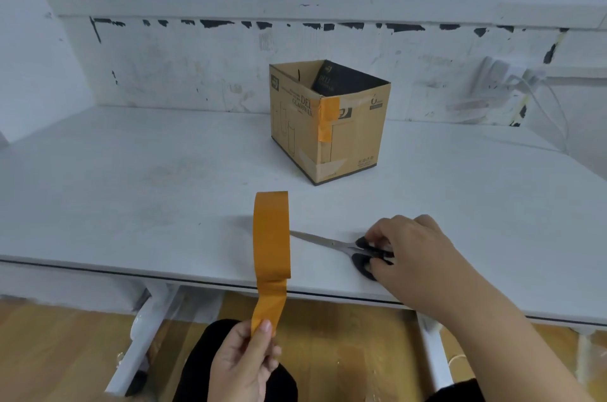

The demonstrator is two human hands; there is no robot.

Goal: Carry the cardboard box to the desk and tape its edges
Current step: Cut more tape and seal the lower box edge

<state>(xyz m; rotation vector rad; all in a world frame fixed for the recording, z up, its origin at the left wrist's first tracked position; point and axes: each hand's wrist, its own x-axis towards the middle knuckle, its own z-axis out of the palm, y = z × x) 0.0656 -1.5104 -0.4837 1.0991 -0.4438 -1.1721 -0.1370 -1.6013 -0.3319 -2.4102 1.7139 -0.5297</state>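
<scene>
An open-topped cardboard box stands on the white desk, near the back and right of middle. A piece of orange tape runs down its nearest vertical corner. My left hand pinches the lower end of a long orange tape strip that stands up in front of the desk edge. My right hand grips the black handles of scissors lying on the desk, blades pointing left toward the strip.
A stained white wall rises behind the desk. White plugs and cables hang on the wall at the right. Below the desk edge are white desk legs and a wooden floor.
</scene>
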